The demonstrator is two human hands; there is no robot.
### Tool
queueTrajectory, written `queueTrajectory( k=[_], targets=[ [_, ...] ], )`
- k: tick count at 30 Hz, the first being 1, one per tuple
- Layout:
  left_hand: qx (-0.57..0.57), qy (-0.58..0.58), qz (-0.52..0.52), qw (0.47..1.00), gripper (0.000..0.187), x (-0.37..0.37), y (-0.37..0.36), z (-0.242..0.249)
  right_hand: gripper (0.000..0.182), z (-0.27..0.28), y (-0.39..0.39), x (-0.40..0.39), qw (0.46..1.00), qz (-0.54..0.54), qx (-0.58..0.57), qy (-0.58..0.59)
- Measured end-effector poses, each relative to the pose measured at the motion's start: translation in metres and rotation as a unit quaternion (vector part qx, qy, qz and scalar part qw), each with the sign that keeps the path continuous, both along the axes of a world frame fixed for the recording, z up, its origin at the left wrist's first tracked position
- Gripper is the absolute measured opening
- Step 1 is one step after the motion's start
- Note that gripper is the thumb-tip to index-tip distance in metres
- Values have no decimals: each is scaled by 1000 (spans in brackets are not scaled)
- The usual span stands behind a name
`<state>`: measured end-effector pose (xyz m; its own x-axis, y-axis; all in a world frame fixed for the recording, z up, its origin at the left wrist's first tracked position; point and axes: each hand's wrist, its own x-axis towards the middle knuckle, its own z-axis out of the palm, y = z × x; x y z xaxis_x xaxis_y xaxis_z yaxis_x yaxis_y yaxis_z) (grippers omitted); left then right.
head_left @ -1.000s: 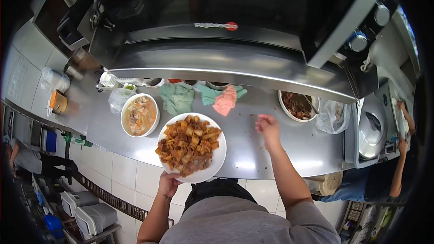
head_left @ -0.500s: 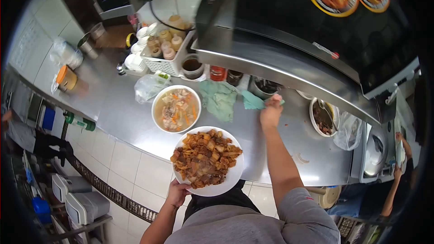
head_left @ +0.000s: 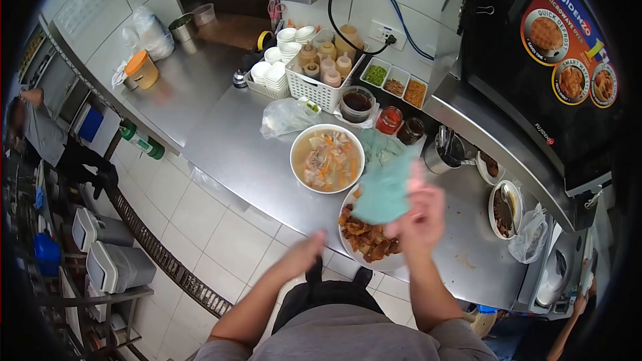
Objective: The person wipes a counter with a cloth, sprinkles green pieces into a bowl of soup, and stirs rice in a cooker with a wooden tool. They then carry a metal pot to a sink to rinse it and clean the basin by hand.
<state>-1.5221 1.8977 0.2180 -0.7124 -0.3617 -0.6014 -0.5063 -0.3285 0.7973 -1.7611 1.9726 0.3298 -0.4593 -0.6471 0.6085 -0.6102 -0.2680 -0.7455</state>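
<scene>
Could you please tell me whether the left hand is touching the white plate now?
No, a visible gap separates the left hand from the white plate.

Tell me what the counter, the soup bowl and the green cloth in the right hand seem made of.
Counter: probably stainless steel, satin finish, from its grey sheen and soft reflections.
Soup bowl: ceramic or hard plastic, smooth and white with an even rim; I can't tell which.
Green cloth: likely fabric, from its soft, dull surface; blur hides the weave.
</scene>
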Motion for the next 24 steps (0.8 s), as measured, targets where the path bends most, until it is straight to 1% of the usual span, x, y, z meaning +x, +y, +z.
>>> queueTrajectory(
  k=[1, 2, 3, 4, 5, 6, 7, 8, 9, 10, 11, 13, 14, 15, 16, 17, 18, 19, 20, 21, 22, 23, 24],
  targets=[
    [3, 158, 155, 975, 82, 6, -1, 38, 26, -3, -6, 19, 993, 100, -2, 61],
    [82, 200, 250, 944, 82, 11, -5, 71, 33, 17, -11, 45, 973, 205, 96, 54],
    [195, 315, 260, 892, 70, 19, -13, 83, 40, 39, -17, 62, 932, 304, 190, 46],
    [157, 268, 295, 903, 64, 28, -21, 76, 40, 38, -26, 57, 933, 301, 190, 45],
    [118, 221, 329, 910, 58, 37, -32, 63, 44, 31, -40, 48, 936, 259, 224, 82],
    [118, 221, 327, 911, 58, 46, -46, 52, 49, 20, -56, 34, 934, 217, 258, 119],
    [103, 232, 392, 884, 52, 54, -64, 41, 44, -3, -73, 8, 950, 148, 273, 41],
    [88, 241, 456, 852, 46, 60, -79, 33, 42, -18, -96, -22, 935, 59, 340, 87],
    [52, 274, 441, 853, 52, 61, -98, 29, 43, -43, -116, -54, 926, 1, 368, 89],
    [14, 306, 425, 852, 59, 60, -119, 30, 46, -63, -135, -77, 893, -46, 432, 120],
    [13, 302, 428, 852, 59, 61, -137, 32, 42, -93, -151, -96, 882, -79, 437, 160],
    [158, 224, 518, 810, 76, 59, -161, 33, 37, -113, -165, -103, 868, -113, 441, 197],
    [159, 222, 517, 811, 76, 55, -160, 27, 34, -119, -169, -106, 851, -111, 471, 204],
    [132, 190, 587, 776, 73, 48, -158, 19, 31, -120, -172, -108, 833, -111, 499, 211],
    [103, 157, 653, 734, 70, 39, -154, 14, 31, -119, -176, -119, 833, -114, 499, 208],
    [30, 160, 626, 763, 72, 32, -137, 6, 27, -117, -178, -131, 892, -100, 400, 186],
    [-42, 160, 593, 788, 75, 26, -112, -2, 25, -119, -174, -137, 937, -86, 297, 160],
    [-51, 142, 556, 817, 75, 22, -93, -9, 25, -84, -159, -124, 955, -111, 235, 143],
    [-59, 122, 527, 839, 74, 15, -70, -7, 23, -56, -146, -117, 961, -148, 185, 145],
    [-41, 122, 513, 849, 72, 8, -50, -5, 22, -31, -127, -111, 965, -175, 130, 147],
    [-44, 138, 473, 869, 70, 4, -31, -15, 23, -13, -104, -110, 968, -186, 93, 138],
    [-16, 127, 441, 888, 65, -2, -16, -17, 22, 13, -75, -97, 969, -218, 62, 97],
    [15, 122, 407, 905, 61, -8, -3, -14, 20, 28, -47, -94, 965, -239, 28, 104]
  ],
)
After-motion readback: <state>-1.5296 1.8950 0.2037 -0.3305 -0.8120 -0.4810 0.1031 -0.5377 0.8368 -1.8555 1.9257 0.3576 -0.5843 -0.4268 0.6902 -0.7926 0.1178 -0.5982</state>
